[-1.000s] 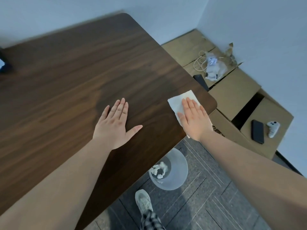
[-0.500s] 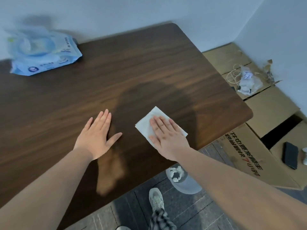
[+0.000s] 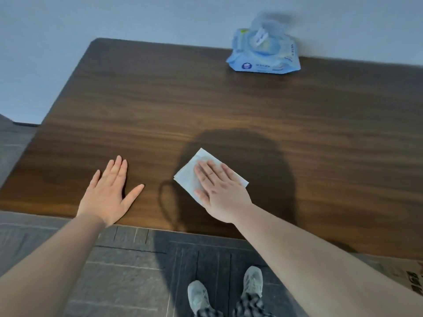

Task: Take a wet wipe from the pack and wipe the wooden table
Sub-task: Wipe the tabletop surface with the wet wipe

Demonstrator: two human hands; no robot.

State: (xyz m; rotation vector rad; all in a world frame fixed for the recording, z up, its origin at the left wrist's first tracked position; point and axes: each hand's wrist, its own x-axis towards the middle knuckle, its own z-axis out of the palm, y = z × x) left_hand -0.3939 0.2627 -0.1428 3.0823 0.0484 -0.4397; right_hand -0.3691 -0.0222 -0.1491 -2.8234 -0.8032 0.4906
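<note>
With the right hand (image 3: pixel 219 191) flat and open, only pressing the wet wipe (image 3: pixel 190 179) on the near table (image 3: pixel 229 106), not gripping it, the wipe could fold or slip out, while the left hand (image 3: pixel 109 193) lay open and empty.

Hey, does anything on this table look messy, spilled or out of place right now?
Only one thing: the blue wet wipe pack at the far edge has its lid flipped open. Otherwise the dark wooden table shows no spills, and the white wet wipe lies flat under the right hand.
</note>
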